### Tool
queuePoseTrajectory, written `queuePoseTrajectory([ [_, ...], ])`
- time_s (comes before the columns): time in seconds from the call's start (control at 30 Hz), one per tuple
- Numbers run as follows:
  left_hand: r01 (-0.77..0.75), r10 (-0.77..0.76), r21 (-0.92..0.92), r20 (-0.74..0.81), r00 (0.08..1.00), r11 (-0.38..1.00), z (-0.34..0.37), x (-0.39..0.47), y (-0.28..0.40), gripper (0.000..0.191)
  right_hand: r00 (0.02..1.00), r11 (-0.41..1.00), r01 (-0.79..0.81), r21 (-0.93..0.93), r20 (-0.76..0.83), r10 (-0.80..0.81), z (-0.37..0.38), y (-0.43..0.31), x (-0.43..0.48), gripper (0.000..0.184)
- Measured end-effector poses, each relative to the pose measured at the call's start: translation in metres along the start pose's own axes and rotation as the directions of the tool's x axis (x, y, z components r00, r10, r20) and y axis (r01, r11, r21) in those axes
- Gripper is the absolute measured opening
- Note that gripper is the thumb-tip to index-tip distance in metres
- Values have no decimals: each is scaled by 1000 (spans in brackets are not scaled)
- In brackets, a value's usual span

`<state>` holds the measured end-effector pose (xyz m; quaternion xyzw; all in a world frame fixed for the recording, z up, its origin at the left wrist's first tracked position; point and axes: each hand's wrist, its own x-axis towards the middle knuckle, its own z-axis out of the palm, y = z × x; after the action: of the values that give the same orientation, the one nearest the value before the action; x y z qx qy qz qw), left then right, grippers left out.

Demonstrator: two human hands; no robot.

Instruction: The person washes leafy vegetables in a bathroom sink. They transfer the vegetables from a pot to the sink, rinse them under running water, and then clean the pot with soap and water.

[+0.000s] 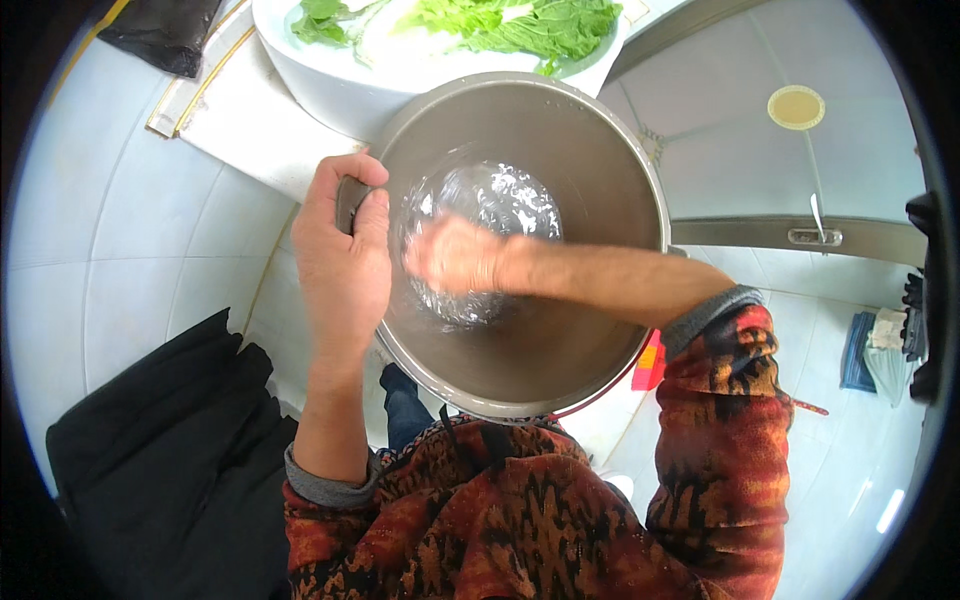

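A large round metal pot [600,150] with a grey-brown inside is tilted towards me, with moving, glinting water [517,199] in its bottom. My left hand [346,225] is closed around the handle at the pot's left rim. Inside the pot, my right hand [454,255] is at the water, blurred, with its fingers bent; whether it holds anything cannot be told. Just beyond the far rim stands a white basin [322,94] with green leafy cabbage [525,30] in it, close to the pot.
A white ledge [244,139] runs under the basin, with a black bag [161,34] at the far left. Black cloth [172,465] hangs or lies at the lower left. To the right is a glass door panel [720,150] with a metal frame. Beside the pot is a red and yellow object [649,364].
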<state>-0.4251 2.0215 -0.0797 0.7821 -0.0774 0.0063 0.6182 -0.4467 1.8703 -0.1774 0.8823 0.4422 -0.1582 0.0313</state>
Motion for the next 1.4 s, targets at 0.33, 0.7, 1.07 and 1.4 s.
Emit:
queuePoseTrajectory([
  [0.33,20,-24,-125,-30,999,992,6,1,4,13,782,952,-300,63,587,207,1,-8,-79,18],
  [0.7,23,-6,-130,132,991,991,1,10,3,7,987,903,-77,422,158,11,-77,-1,14,13],
  [1.07,-14,32,-108,174,984,994,4,16,3,7,492,501,-552,667,-224,841,-86,52,-124,28],
  [1.4,-83,103,-101,216,971,991,17,16,4,7,879,788,-305,535,-161,449,-96,39,-39,19],
])
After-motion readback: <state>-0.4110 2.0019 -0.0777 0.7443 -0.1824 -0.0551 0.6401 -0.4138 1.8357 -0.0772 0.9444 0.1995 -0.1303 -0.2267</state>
